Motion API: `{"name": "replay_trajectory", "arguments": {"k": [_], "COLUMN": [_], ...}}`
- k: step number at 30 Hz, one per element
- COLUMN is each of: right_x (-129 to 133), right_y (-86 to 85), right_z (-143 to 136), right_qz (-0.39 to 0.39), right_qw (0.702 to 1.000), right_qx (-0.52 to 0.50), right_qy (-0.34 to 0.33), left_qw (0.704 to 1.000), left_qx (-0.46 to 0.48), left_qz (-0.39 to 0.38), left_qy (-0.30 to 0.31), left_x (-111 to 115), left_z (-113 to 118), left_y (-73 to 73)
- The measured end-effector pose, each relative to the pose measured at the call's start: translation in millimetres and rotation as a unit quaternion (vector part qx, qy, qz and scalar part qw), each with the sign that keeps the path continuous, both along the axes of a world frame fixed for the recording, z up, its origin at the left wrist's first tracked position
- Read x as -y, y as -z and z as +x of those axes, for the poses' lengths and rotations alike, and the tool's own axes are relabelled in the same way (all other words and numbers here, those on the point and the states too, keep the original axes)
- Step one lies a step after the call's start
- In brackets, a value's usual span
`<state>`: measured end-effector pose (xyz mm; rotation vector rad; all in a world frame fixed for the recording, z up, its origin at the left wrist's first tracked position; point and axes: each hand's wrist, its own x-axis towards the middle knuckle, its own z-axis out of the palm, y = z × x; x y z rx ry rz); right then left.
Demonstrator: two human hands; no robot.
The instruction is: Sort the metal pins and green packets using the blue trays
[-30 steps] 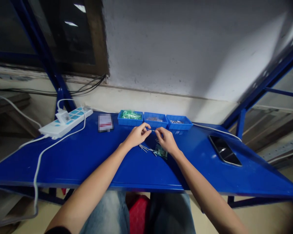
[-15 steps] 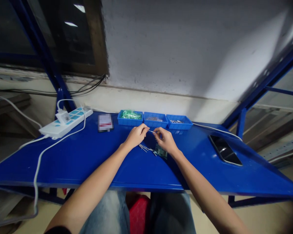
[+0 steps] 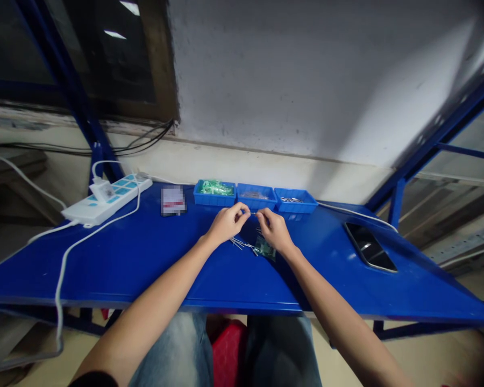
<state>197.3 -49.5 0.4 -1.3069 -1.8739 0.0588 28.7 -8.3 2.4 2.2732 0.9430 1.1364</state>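
Observation:
Between my two hands runs a thin metal rod [image 3: 253, 213], too small to name more closely. My left hand [image 3: 229, 221] pinches its left end, and my right hand [image 3: 273, 228] pinches the right end, the fingertips close together. Below them on the blue table lie several thin metal pins [image 3: 237, 244], loosely scattered. A small clear bag with greenish contents [image 3: 265, 248] lies beside the pins, partly under my right hand.
Three blue bins stand along the wall: one with green pieces [image 3: 215, 187], a middle one [image 3: 256, 203] and one with metal parts [image 3: 293, 207]. A white power strip [image 3: 108, 201] with cables is at left, a small card [image 3: 172, 200] nearby. A phone [image 3: 370, 247] lies right.
My hands have come slightly closer together, and less of the rod shows between the fingertips. The loose pins and the bag lie as before; the view has shifted slightly.

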Motion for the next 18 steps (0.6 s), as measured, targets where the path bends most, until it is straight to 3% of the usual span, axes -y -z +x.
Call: {"name": "replay_trajectory", "arguments": {"k": [7,18], "right_x": [0.5,2.0], "right_y": [3.0,3.3], "right_z": [-2.4,-4.9], "right_qz": [-0.007,-0.007], "right_qw": [0.999,1.0], "right_qx": [-0.037,-0.021], "right_qy": [-0.033,-0.004], "left_qw": [1.0,1.0], "left_qx": [-0.004,0.018], "left_qz": [0.022,0.013], "left_qy": [-0.008,0.008], "left_x": [0.4,0.7], "left_z": [-1.0,1.7], "left_y": [-2.0,0.8]}}
